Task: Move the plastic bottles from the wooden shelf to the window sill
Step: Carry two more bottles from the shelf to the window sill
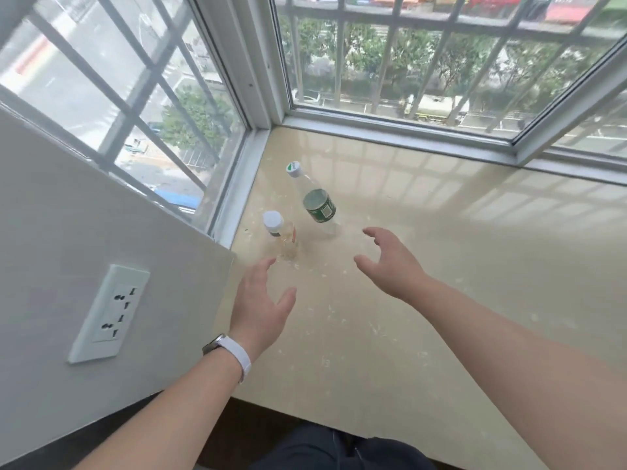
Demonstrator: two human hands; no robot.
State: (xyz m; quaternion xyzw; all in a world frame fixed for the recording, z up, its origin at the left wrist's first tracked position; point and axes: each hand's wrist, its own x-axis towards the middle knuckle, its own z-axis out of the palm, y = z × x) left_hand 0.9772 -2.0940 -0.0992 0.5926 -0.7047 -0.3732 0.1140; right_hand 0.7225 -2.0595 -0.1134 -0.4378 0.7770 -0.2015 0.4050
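Spreading across most of the view, the window sill [424, 266] is a glossy cream stone slab, flecked with pale marks and mirroring the window bars. It fills a corner bay: white-framed panes with metal bars [383, 62] stand along its far edge and its left edge, with trees and a street far below. Beside the sill's near left corner a grey-white wall panel carries a white power socket [110, 313]. A dark floor strip and dark trousers [339, 449] show below the sill's near edge.

Both task things stand on the sill, near its left edge and close to the corner. The taller clear bottle [314, 198], with a white cap and a green label, stands upright. The shorter bottle [280, 230], white-capped with a yellowish body, stands just beside it, nearer the sill's front edge.

The left hand [259, 307] hovers above the sill just in front of the shorter bottle, palm turned inward, its grip spread and holding nothing; a white watch band [234, 351] circles the wrist. The right hand [390, 262] hovers beside the taller bottle, further from the sill's left edge, fingers curled loosely apart, its grip likewise spread wide and empty. Both forearms are bare.
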